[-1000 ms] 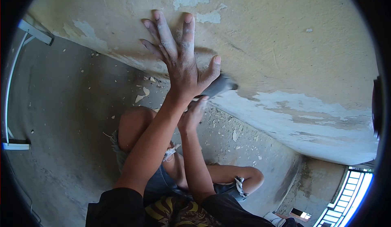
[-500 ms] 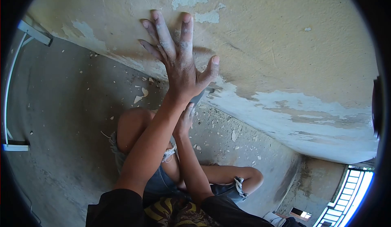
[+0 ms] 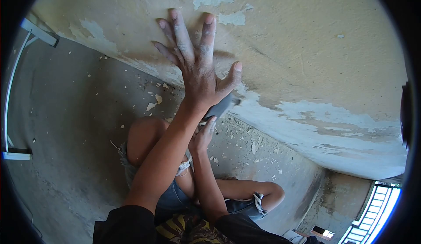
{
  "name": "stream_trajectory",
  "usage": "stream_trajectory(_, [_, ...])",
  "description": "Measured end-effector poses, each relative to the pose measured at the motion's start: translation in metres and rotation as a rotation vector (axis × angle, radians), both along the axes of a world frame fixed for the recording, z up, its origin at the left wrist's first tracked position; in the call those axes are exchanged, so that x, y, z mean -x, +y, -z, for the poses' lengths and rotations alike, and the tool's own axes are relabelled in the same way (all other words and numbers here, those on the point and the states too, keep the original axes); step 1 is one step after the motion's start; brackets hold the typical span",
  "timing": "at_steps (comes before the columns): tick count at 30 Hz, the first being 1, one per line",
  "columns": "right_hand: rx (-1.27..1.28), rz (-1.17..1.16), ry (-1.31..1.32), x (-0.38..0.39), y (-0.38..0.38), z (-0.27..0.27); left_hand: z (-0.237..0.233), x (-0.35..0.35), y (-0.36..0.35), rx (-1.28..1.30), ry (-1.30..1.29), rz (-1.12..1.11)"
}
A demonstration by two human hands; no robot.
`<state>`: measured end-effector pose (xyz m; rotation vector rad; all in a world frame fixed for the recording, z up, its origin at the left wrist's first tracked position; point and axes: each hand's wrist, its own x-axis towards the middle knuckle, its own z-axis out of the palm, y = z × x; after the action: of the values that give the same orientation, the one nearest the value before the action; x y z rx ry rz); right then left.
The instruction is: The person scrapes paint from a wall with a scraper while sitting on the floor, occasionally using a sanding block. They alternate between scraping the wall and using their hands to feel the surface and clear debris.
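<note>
My left hand (image 3: 199, 75) is open against the yellowish wall (image 3: 307, 55), fingers spread and dusted with pale powder. Below its wrist, my right hand (image 3: 201, 136) is closed round a scraper, partly hidden behind the left forearm. The scraper's wide grey blade (image 3: 218, 108) points up and right, its edge at the foot of the wall. Beside the blade, a band of bare whitish wall (image 3: 258, 106) shows where the yellow coat is gone.
Flakes of paint (image 3: 254, 146) litter the grey floor (image 3: 79, 125) along the wall. My bent knees (image 3: 147, 134) flank the arms. A white metal frame (image 3: 39, 31) stands at left. A barred window (image 3: 372, 211) and a dark opening (image 3: 322, 232) are at lower right.
The right hand has drawn slightly down while the scraper's blade now shows more fully beside the left wrist. The left hand stays spread on the wall; the view has shifted slightly.
</note>
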<state>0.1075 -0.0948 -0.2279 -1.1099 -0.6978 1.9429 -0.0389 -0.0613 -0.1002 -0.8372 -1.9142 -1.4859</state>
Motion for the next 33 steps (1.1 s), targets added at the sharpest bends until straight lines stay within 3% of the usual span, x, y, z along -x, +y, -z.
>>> stream_trajectory(5, [-0.151,0.036,0.213,0.018,0.031,-0.078,-0.001,-0.002,-0.001,-0.008,-0.022,0.027])
stream_trajectory(7, [-0.209,-0.065,0.314,0.009,0.036,-0.059,0.002,-0.001,0.002,-0.038,0.008,0.004])
stream_trajectory(11, [-0.021,-0.048,0.075,-0.003,0.010,0.016,0.002,-0.003,0.001,-0.031,-0.009,0.005])
stream_trajectory(13, [0.067,0.006,-0.051,0.001,0.007,0.015,0.001,-0.003,-0.003,0.007,-0.011,0.019])
stream_trajectory(15, [-0.043,-0.045,0.112,-0.003,0.014,0.001,0.002,-0.004,-0.006,0.023,-0.017,0.022])
stream_trajectory(19, [-0.214,-0.101,0.180,0.008,0.042,-0.050,0.000,-0.003,0.002,-0.047,-0.010,0.022])
stream_trajectory(21, [-0.158,-0.108,0.188,0.004,0.035,-0.029,0.000,-0.003,0.002,-0.054,-0.005,0.019])
stream_trajectory(23, [0.104,-0.081,0.104,-0.004,0.023,0.021,0.000,-0.003,0.001,-0.052,0.000,0.013])
stream_trajectory(26, [-0.044,-0.125,-0.059,-0.006,0.003,0.038,0.000,0.000,-0.001,-0.021,-0.011,0.030])
stream_trajectory(29, [0.083,-0.061,0.083,-0.009,0.022,-0.002,0.002,-0.004,-0.005,0.029,-0.009,0.046])
stream_trajectory(31, [-0.221,-0.486,0.472,-0.018,0.055,-0.003,0.000,-0.003,0.000,-0.027,-0.013,0.032])
stream_trajectory(33, [-0.227,-0.514,0.573,-0.016,0.057,0.000,0.003,-0.002,0.008,-0.172,-0.047,0.068])
